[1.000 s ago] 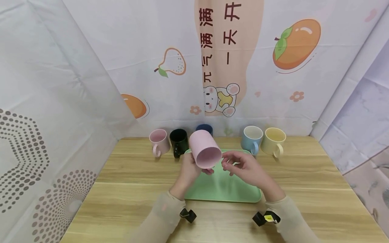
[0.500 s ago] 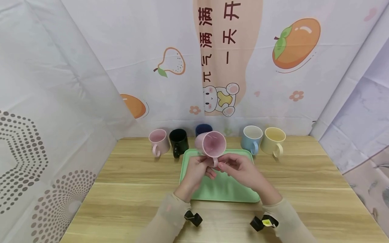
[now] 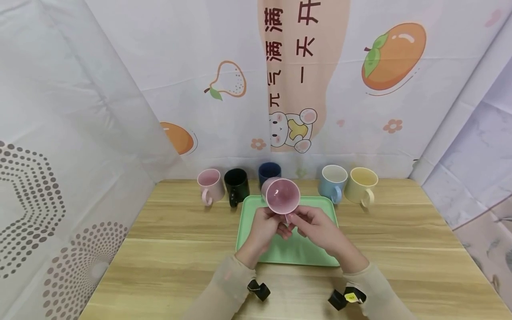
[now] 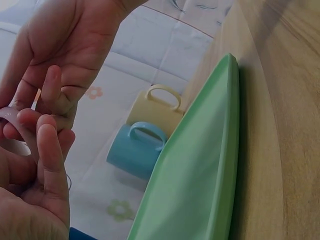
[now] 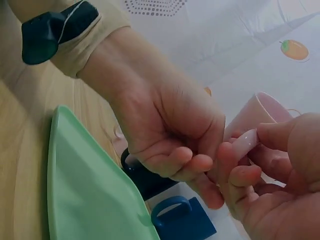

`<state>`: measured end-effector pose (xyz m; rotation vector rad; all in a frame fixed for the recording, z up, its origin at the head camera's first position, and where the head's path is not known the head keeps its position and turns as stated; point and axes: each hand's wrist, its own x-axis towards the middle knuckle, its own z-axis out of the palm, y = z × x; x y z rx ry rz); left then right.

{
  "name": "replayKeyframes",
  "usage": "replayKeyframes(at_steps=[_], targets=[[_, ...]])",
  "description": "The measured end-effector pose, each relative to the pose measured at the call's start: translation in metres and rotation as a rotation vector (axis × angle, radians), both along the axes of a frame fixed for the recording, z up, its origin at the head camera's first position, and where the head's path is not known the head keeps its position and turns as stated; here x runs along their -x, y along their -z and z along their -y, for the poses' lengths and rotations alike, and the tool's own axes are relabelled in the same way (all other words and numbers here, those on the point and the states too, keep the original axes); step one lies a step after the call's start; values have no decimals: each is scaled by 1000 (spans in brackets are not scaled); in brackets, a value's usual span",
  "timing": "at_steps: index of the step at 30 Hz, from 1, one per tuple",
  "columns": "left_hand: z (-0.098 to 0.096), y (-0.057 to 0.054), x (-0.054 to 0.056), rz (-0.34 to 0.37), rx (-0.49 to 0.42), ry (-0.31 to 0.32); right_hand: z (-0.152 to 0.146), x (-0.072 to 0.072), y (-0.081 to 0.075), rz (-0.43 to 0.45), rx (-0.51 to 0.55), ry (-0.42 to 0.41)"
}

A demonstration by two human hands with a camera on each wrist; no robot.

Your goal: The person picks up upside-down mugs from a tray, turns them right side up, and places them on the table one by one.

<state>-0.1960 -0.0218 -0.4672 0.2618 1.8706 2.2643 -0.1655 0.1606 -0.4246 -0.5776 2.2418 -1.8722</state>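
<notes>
A pink mug [image 3: 283,196] is held tilted above the green tray [image 3: 296,251], its mouth towards me and its handle pointing down. My right hand [image 3: 322,229] pinches the handle [image 5: 245,143] between thumb and fingers. From the other side my left hand [image 3: 265,231] grips the mug at its handle, fingers curled; its exact contact is partly hidden. Fingers of both hands crowd together under the mug in the wrist views.
Along the back edge stand a second pink mug [image 3: 210,186], a black mug [image 3: 237,186], a dark blue mug [image 3: 270,172], a light blue mug [image 3: 331,184] and a yellow mug [image 3: 360,186]. A printed curtain [image 3: 192,84] hangs close behind them.
The pink mug has turned from mouth down-right to facing me, handle down, and has moved slightly right. My right hand, apart from it earlier, has come in and taken the handle.
</notes>
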Motion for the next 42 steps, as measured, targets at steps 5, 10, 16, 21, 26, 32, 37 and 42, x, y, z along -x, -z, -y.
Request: replayKeyframes(at_steps=[5, 10, 16, 21, 26, 32, 37, 42], targets=[[-2, -2, 0, -22, 20, 12, -1, -2, -1, 9, 2, -5], [-4, -2, 1, -35, 46, 33, -3, -2, -2, 11, 10, 8], [-5, -2, 2, -43, 76, 67, -5, -2, -3, 16, 22, 13], [-4, -3, 2, -54, 102, 91, -7, -3, -4, 15, 9, 29], [-3, -4, 2, -64, 128, 105, -7, -4, -5, 12, -5, 68], [0, -6, 0, -80, 160, 116, -5, -6, -7, 8, -5, 97], [2, -7, -1, -90, 185, 117, -2, -6, -8, -2, 8, 107], [3, -9, -5, -122, 224, 125, -1, -8, -10, -23, 9, 111]])
